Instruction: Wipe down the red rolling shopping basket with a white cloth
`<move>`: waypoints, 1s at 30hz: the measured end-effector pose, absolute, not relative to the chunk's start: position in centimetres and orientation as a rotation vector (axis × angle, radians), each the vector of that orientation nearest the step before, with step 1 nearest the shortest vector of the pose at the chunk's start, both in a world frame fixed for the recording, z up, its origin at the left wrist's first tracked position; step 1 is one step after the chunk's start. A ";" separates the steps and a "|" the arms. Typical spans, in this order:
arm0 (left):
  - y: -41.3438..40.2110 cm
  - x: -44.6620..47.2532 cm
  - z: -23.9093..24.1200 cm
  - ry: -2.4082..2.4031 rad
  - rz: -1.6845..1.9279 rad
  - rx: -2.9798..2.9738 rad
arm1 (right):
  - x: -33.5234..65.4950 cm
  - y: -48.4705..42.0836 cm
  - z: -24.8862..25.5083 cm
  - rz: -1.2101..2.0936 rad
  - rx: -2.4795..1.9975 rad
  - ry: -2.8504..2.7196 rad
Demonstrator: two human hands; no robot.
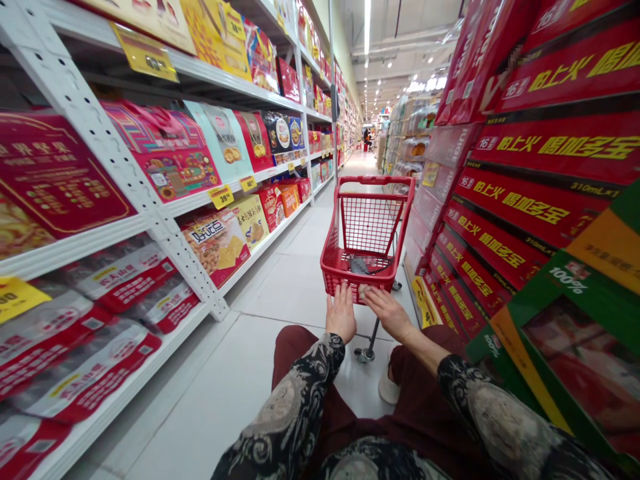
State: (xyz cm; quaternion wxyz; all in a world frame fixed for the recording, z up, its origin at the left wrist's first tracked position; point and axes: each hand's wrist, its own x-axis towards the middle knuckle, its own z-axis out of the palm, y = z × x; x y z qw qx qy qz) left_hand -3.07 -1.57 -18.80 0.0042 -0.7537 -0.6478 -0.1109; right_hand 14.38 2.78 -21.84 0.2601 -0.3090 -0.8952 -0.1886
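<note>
Cart: a red shopping cart (pixel 357 275) stands upright in the aisle ahead, between white shelving (pixel 160 233) and stacked red cartons (pixel 520 207), nearer the cartons.
Left hand: fingers extended, close together, against the basket's near wall; the hand (pixel 341 315) grasps nothing visible.
Right hand: fingers stretched, slightly bent, at the same wall; the hand (pixel 389 309) looks unclosed, fingertip contact unclear.
Inside basket: a dark, blurred item (pixel 363 265).
Risk: flat palms give little steering, so an uneven push could swing the cart into the cartons.

Head view, forward-down; far aisle (pixel 359 163) seems blurred.
</note>
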 end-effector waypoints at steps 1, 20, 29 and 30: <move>-1.7 -3.0 -18.9 -2.023 -0.342 -2.374 | 14.4 2.7 -22.6 -0.501 -0.856 -2.465; -0.9 -5.4 -18.3 -2.130 -0.311 -2.287 | 9.8 3.9 -22.8 -0.501 -0.862 -2.584; -0.6 -8.2 -17.4 -2.271 -0.245 -2.124 | 5.1 4.2 -17.2 -0.438 -0.785 -2.394; -0.5 -8.3 -17.3 -2.264 -0.237 -2.118 | 4.6 4.4 -17.0 -0.443 -0.791 -2.402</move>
